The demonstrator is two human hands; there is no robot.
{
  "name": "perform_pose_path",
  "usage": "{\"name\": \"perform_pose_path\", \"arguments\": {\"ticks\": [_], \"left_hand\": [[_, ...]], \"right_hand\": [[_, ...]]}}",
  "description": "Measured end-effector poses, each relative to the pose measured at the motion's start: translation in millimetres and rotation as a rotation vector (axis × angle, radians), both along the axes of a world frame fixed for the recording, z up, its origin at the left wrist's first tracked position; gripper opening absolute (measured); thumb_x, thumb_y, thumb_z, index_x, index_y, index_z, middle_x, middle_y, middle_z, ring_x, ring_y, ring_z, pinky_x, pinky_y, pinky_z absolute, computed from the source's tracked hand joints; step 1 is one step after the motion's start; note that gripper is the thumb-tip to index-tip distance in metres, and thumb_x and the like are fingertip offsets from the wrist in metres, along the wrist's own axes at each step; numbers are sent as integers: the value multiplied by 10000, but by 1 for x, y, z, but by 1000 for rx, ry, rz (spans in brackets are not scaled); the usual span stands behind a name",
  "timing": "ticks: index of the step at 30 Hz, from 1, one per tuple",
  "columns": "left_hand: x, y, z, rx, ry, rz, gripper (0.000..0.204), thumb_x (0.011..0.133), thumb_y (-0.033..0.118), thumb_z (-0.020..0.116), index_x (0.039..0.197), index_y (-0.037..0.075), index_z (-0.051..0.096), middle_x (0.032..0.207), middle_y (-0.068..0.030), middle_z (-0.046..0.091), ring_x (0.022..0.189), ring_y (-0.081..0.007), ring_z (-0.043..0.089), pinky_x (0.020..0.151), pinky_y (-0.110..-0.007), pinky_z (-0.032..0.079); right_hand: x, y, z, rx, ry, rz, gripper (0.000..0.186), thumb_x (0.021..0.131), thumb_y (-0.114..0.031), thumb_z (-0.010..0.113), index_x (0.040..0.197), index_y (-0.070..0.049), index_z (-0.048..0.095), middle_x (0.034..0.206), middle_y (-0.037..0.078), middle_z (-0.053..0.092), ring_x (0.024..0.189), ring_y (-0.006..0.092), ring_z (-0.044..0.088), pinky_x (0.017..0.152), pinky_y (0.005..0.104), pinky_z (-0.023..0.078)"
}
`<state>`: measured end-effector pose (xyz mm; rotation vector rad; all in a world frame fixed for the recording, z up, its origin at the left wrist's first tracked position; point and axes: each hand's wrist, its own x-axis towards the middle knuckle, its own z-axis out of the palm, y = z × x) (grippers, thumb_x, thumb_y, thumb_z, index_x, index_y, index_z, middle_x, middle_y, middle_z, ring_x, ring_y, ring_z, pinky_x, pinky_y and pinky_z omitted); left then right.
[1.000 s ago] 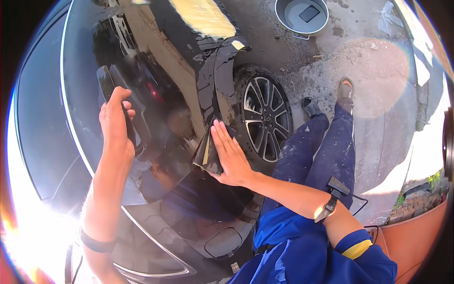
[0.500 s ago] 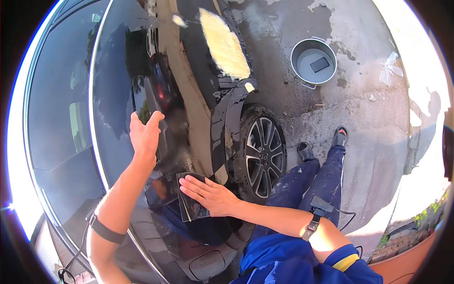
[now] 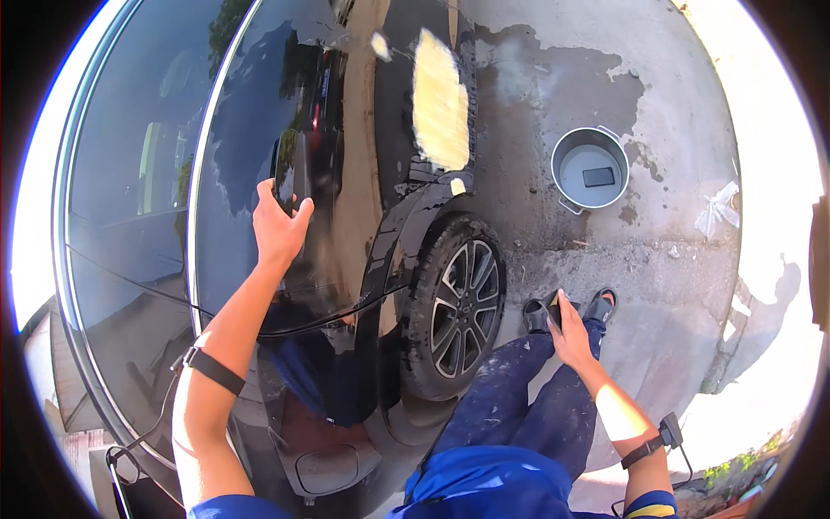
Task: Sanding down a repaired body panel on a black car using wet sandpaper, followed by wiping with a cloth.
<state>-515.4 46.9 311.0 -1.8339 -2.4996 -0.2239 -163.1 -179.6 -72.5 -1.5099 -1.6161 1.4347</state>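
Alongside me stands a shiny black car point(image 3: 333, 229), its side wet and reflective. My left hand point(image 3: 278, 229) is at the car's side, thumb and forefinger apart, beside what looks like a long door handle point(image 3: 292, 169). It holds nothing that I can see. Over my shoes, away from the car, my right hand point(image 3: 571, 336) is closed on a dark thin sheet point(image 3: 553, 313), seen nearly edge-on and mostly hidden by the fingers. A large pale yellow patch point(image 3: 439, 104) with a rough outline covers part of the panel ahead of the wheel.
The car's wheel point(image 3: 464, 310) with its spoked rim stands close beside my legs. On the concrete ahead is a two-handled metal pot point(image 3: 590, 138) holding cloudy water and a dark rectangular block point(image 3: 598, 177). A crumpled whitish plastic bag point(image 3: 718, 210) lies farther right.
My right hand has lifted the dark sheet off the car's panel and swung right, over my feet. My left hand remains at the car's side. The whole view has shifted slightly.
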Motion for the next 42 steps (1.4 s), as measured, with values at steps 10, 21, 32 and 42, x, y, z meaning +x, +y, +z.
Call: {"name": "perform_pose_path", "arguments": {"ticks": [10, 21, 32, 42], "left_hand": [[-7, -73, 67, 101, 321, -311, 536, 822, 121, 728, 1302, 32, 508, 1390, -160, 511, 1295, -365, 477, 1099, -449, 374], [-94, -199, 151, 145, 685, -47, 570, 824, 169, 718, 1333, 20, 510, 1440, -152, 472, 1363, -372, 411, 1131, -488, 320], [-124, -216, 126, 119, 573, -115, 659, 807, 223, 737, 1380, 13, 489, 1449, -183, 473, 1373, -396, 409, 1140, -486, 322], [-99, -228, 79, 150, 705, 118, 757, 878, 338, 676, 1467, -15, 360, 1544, -217, 316, 1434, -383, 290, 1179, -499, 228]], "right_hand": [[183, -5, -93, -275, -147, -237, 581, 1027, -209, 525, 1551, -44, 334, 1440, 239, 540, 1343, 361, 522, 1108, 406, 391], [232, -10, -119, -603, -614, 196, 453, 974, -314, 580, 1346, -55, 594, 1213, 248, 677, 1212, 393, 615, 1004, 441, 466], [100, 122, -93, -278, -481, 364, 482, 988, -290, 554, 1382, -14, 564, 1177, 271, 680, 1138, 389, 646, 966, 422, 479], [62, 161, -187, -230, -306, 656, 505, 985, -226, 542, 1414, 39, 517, 1357, 290, 586, 1281, 420, 558, 1089, 414, 419]]}}
